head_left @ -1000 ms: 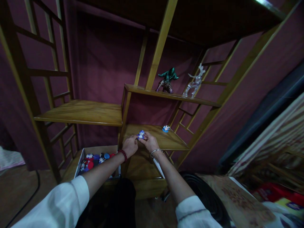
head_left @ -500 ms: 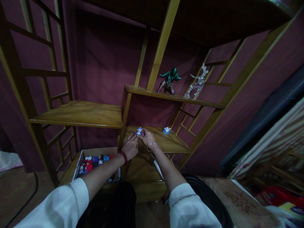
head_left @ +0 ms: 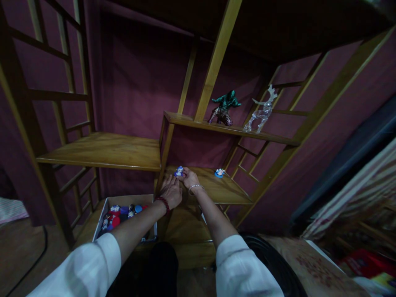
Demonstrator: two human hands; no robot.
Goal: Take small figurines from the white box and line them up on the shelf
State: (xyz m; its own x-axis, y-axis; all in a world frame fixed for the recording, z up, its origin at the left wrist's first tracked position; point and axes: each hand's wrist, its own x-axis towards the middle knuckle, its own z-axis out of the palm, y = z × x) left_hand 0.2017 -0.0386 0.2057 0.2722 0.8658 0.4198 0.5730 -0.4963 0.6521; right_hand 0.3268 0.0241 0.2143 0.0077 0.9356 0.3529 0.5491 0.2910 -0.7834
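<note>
A small purple-and-white figurine (head_left: 178, 171) stands at the left part of the lower right shelf (head_left: 213, 189). My right hand (head_left: 189, 179), with a silver bangle at the wrist, grips it from its right side between thumb and fingers. Just in front of the figurine, my left hand (head_left: 172, 193) rests at the shelf's front left corner, fingers stretched out and holding nothing. Whether its fingertips touch the figurine I cannot tell. Further right on the same shelf sits a small figurine with a blue base (head_left: 219, 173).
A white box (head_left: 102, 218) of several small figurines is at lower left. On the shelf above stand a green-and-bronze figure (head_left: 225, 108) and a clear deer statuette (head_left: 261, 111). Wooden uprights (head_left: 167, 144) flank my hands. A black coiled hose-like object (head_left: 272, 260) lies at lower right.
The figurine and my right hand have shifted slightly left on the shelf. My left hand has moved a little to the right, with its fingers more spread. The view has tilted slightly.
</note>
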